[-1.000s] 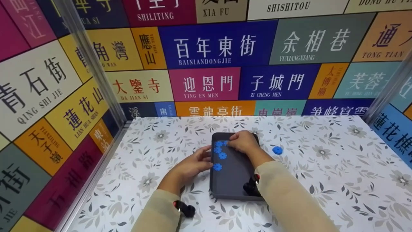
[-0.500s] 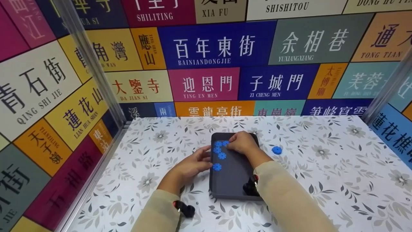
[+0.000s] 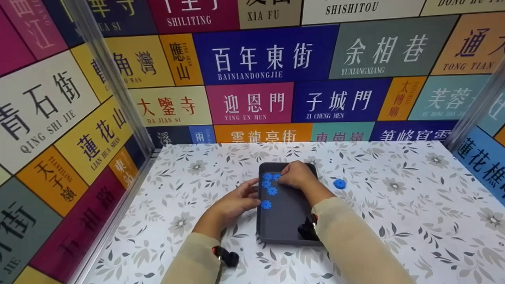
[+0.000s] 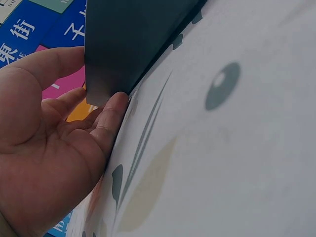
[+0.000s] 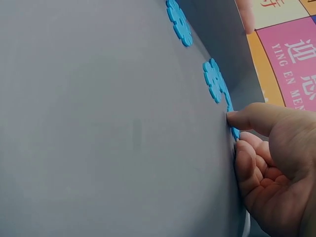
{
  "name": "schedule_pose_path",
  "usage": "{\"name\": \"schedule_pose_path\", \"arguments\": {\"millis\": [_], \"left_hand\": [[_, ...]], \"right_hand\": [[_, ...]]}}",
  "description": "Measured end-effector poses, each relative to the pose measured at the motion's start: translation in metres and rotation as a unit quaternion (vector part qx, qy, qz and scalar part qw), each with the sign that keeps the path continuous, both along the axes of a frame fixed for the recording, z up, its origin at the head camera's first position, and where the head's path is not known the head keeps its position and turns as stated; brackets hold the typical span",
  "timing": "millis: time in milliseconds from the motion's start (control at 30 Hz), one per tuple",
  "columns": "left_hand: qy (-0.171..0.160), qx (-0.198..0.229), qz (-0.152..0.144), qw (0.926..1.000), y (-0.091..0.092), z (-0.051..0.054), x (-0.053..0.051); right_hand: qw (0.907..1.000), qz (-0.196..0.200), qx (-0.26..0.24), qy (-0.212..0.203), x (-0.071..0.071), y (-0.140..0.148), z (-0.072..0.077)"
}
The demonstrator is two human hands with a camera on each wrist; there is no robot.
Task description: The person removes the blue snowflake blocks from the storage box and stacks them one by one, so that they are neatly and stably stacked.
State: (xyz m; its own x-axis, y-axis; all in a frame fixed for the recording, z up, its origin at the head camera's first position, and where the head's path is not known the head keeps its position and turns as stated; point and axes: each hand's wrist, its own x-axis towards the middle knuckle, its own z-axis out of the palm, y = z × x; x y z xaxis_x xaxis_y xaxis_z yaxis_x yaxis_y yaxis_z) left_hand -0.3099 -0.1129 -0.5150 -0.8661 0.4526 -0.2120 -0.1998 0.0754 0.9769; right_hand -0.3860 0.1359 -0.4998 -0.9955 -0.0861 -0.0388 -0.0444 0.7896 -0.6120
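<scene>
A dark grey rectangular tray [image 3: 290, 221] lies on the table. Inside, along its left side, are several blue notched plastic discs [image 3: 272, 191], like snowflake building pieces. My left hand [image 3: 234, 203] holds the tray's left edge; in the left wrist view, the thumb meets the upper part of the tray wall [image 4: 133, 39] and a fingertip touches its lower edge. Near the tray's far end, my right hand [image 3: 298, 175] pinches a blue disc [image 5: 234, 132] between thumb and fingers, close to the other discs. The fingers partly hide that disc.
Another blue piece [image 3: 339, 184] lies on the table right of the tray. A floral cloth [image 3: 394, 228] covers the table. Panels of coloured street signs [image 3: 252, 59] rise behind and to the left, with clear corner posts [image 3: 130, 98].
Both hands and the tray stay in nearly the same place. The right hand's fingertips shift very slightly at the far discs.
</scene>
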Motion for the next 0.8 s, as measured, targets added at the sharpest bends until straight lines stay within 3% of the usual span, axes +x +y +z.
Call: {"name": "schedule_pose_path", "arguments": {"millis": [467,800], "left_hand": [[-0.007,-0.015,0.003,0.9999,-0.0016,0.0008,0.0],[-0.009,-0.013,0.001,0.9999,-0.0013,0.0008,-0.0002]], "right_hand": [[0.9998,-0.018,-0.011,0.006,0.0034,-0.0022,0.0016],[0.9987,-0.009,-0.04,0.03,-0.0015,0.0023,-0.0052]]}}
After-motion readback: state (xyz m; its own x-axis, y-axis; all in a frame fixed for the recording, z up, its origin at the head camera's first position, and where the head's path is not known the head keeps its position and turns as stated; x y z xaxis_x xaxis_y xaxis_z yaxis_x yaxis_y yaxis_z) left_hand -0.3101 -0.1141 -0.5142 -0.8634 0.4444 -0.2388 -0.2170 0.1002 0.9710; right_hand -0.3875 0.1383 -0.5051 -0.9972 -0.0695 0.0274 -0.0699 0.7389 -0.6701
